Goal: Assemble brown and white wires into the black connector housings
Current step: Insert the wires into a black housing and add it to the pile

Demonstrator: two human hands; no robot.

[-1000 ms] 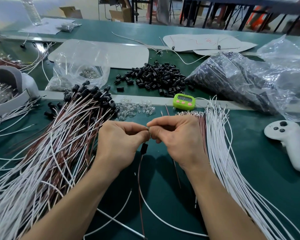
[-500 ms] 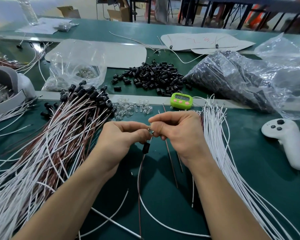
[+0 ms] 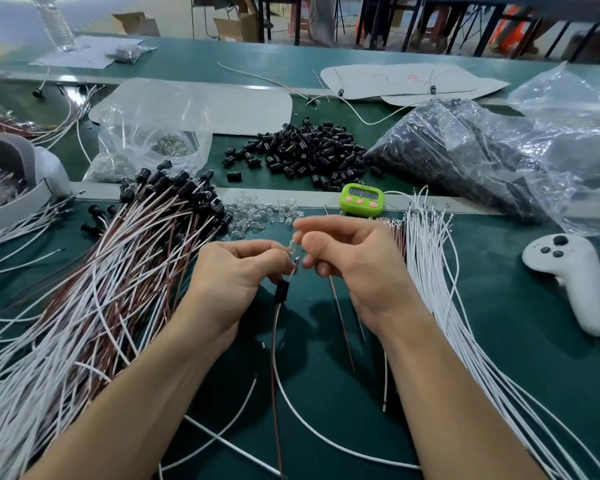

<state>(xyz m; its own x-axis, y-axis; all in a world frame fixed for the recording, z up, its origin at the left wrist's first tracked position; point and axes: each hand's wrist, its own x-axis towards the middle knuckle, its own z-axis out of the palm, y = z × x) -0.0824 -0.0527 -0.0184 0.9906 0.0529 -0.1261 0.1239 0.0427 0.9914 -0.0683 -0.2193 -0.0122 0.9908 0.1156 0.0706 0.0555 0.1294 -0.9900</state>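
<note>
The tabletop (image 3: 499,341) is dark green. One black housing (image 3: 282,292) sits on a brown-and-white wire pair (image 3: 273,341), near a clear bulb (image 3: 292,243). The finished bundle (image 3: 118,271) is brown and white with black ends. The loose wires (image 3: 426,265) are white and the housing heap (image 3: 305,150) is black. The timer (image 3: 362,201) is lime green with pink buttons, and the controller (image 3: 579,282) is white with black buttons.

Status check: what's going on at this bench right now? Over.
Left hand pinches the wires above a black housing hanging on them. Right hand pinches a small clear bulb at the wire tips. Nothing blocking between hands.
</note>
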